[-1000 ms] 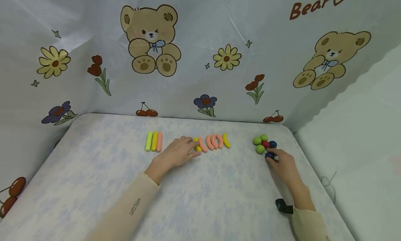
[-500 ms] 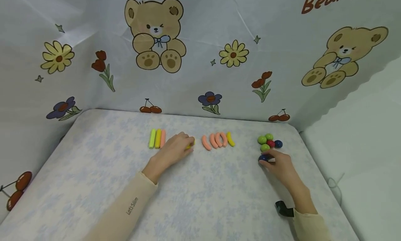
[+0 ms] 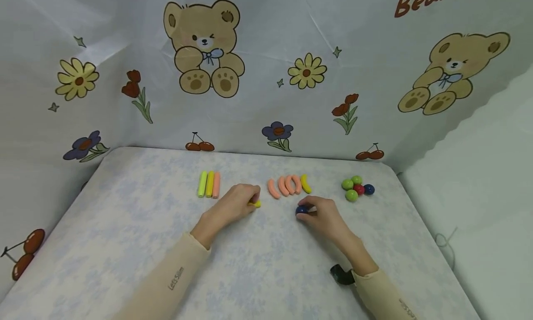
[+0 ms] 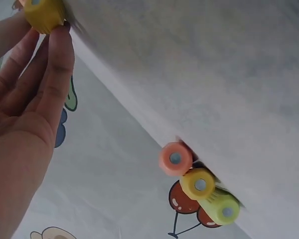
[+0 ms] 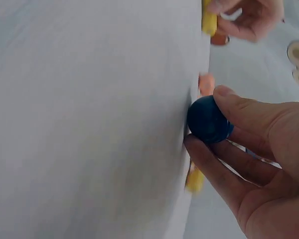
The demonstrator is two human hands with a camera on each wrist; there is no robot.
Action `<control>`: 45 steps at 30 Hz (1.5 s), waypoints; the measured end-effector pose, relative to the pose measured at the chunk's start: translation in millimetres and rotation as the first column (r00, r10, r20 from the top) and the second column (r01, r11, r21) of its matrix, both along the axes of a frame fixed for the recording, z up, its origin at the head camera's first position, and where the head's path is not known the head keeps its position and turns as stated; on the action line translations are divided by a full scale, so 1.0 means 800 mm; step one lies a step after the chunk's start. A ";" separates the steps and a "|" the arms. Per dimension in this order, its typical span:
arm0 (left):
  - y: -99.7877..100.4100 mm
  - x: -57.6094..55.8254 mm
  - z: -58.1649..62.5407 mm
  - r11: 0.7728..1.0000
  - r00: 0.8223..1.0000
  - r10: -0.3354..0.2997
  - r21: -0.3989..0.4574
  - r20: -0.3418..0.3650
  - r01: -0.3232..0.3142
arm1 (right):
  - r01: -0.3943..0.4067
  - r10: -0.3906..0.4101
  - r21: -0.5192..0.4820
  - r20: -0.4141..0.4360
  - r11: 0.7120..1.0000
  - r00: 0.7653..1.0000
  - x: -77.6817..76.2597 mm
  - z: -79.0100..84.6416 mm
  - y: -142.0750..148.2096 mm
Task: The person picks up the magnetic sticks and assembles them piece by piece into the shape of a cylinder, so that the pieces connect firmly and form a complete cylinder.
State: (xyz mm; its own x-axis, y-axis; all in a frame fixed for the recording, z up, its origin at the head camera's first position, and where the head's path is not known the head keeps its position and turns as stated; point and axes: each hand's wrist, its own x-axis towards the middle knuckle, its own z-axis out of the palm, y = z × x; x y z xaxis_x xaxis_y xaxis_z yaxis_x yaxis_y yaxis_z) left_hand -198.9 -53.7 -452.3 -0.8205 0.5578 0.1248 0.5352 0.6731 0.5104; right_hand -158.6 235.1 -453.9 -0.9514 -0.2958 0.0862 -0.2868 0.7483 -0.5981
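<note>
My left hand (image 3: 233,204) pinches a yellow highlighter (image 4: 44,15) between thumb and fingertips, just above or on the table; in the head view only its tip shows. To the right, my right hand (image 3: 326,216) holds a dark blue ball (image 5: 208,119) between thumb and fingers, low over the tabletop. Behind the hands lie several curved pink pieces (image 3: 273,189) and a curved yellow piece (image 3: 306,184), like a small banana. Left of my left hand, a green highlighter (image 3: 202,184), a yellow one and a pink one (image 3: 216,185) lie side by side.
On the right is a cluster of green balls (image 3: 351,195), a red ball (image 3: 358,189) and another dark blue ball (image 3: 369,189). A black device (image 3: 342,274) sits at my right wrist. A bear-printed curtain (image 3: 250,116) hangs behind the table (image 3: 258,273).
My left hand has drawn the yellow highlighter away from the pink pieces, left and nearer. My right hand has carried the dark blue ball leftward, away from the other balls.
</note>
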 end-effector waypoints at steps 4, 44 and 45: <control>0.002 0.001 -0.004 0.999 1.000 -0.028 0.029 0.005 0.028 | -0.071 0.071 -0.050 -0.007 0.996 0.997 -0.011 0.001 -0.040; -0.028 -0.011 -0.014 0.963 0.963 0.269 -0.012 0.024 -0.269 | -0.035 0.025 -0.037 -0.240 0.999 0.970 -0.052 -0.015 -0.078; -0.029 -0.012 -0.013 0.959 0.959 0.284 -0.009 0.020 -0.284 | -0.038 0.028 -0.037 -0.243 0.999 0.970 -0.052 -0.016 -0.078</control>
State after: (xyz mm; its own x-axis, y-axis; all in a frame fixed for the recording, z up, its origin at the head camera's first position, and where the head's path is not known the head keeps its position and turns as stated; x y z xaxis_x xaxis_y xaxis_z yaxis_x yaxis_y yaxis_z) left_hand -208.3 -77.2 -463.0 -0.9476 0.3023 0.1034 0.3111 0.7990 0.5147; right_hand -200.0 173.1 -466.4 -0.8905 -0.3181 0.3253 -0.4509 0.7124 -0.5377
